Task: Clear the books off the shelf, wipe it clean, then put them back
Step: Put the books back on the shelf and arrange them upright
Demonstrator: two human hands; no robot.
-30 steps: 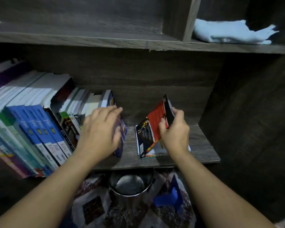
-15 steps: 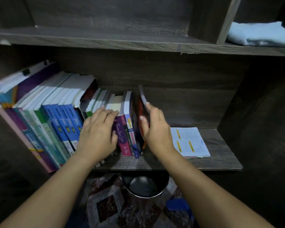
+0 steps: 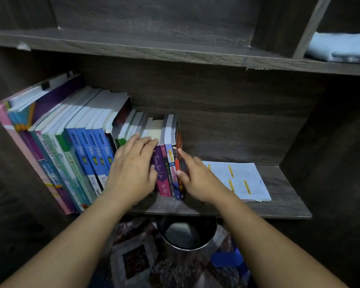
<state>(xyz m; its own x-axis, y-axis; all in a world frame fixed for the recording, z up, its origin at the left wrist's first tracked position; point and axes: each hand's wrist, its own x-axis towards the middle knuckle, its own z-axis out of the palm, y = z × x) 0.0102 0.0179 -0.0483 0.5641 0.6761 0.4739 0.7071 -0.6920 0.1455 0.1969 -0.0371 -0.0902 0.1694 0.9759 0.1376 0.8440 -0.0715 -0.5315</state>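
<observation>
Standing on the shelf [image 3: 283,206], the row of books [image 3: 87,154] is under both hands. The left hand [image 3: 131,171] lies flat on the spines. The right hand [image 3: 200,177], fingers straight and gripping nothing, presses the last thin book [image 3: 180,140] against the row. If this hand leaves too early, I think the end book can tip onto the flat book [image 3: 241,179] just beside it, or slip into the bin [image 3: 185,235] below the wrists. Count: two hands, one flat book, one bin, and one blue cloth [image 3: 341,48] high to the right. The row is too packed to count.
</observation>
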